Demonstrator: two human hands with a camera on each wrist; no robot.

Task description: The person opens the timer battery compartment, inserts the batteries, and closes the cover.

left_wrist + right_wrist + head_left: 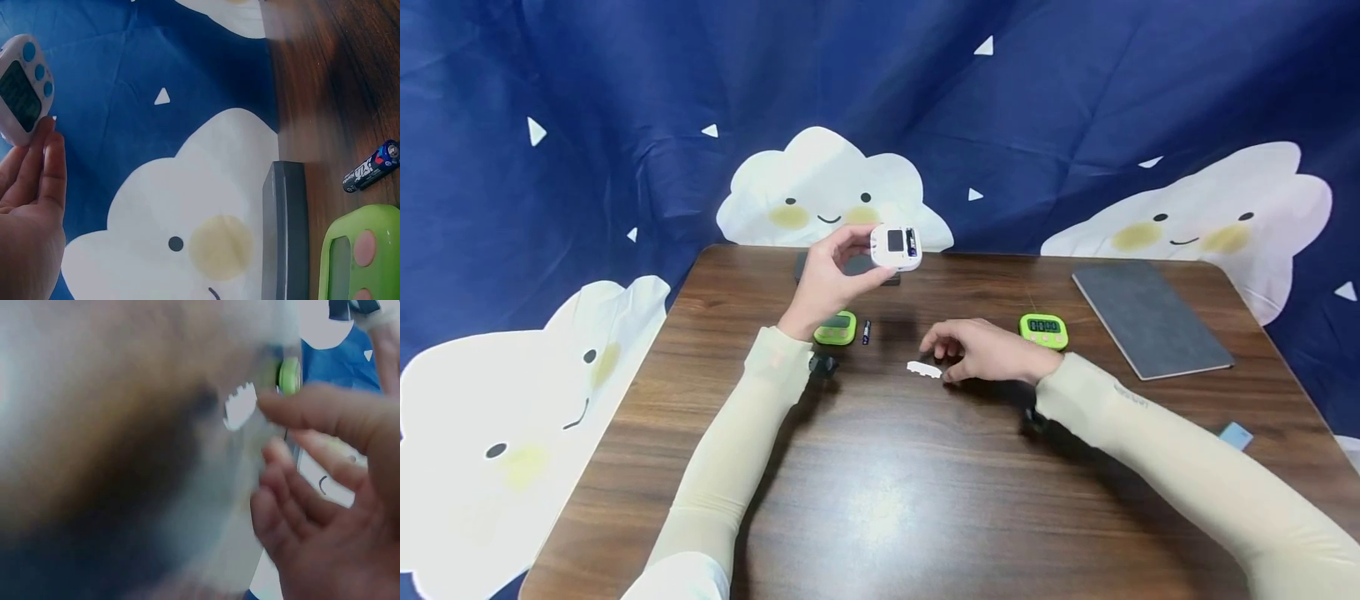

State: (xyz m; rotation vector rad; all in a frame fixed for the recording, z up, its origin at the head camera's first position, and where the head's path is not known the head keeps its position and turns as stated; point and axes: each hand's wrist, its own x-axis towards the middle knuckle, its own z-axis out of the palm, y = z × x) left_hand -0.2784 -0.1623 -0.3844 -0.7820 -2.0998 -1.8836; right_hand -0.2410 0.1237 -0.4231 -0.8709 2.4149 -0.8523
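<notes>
My left hand (829,279) holds up a small white digital timer (896,247), pinched between thumb and fingers. Its back faces the head camera, where an uncovered battery slot shows a dark battery (912,242). In the left wrist view the timer's front has a grey screen and blue round buttons (39,72). Low over the table, my right hand (988,348) has loosely bent fingers and nothing gripped. Its thumb tip is beside a white notched battery cover (923,369); whether they touch I cannot tell. A loose battery (867,332) lies left of the cover.
A green timer (835,328) lies below my left wrist, another green timer (1043,331) beyond my right wrist. A dark box (887,280) stands behind the left hand. To the right are a grey notebook (1152,319) and a light-blue object (1236,435), beside the right sleeve.
</notes>
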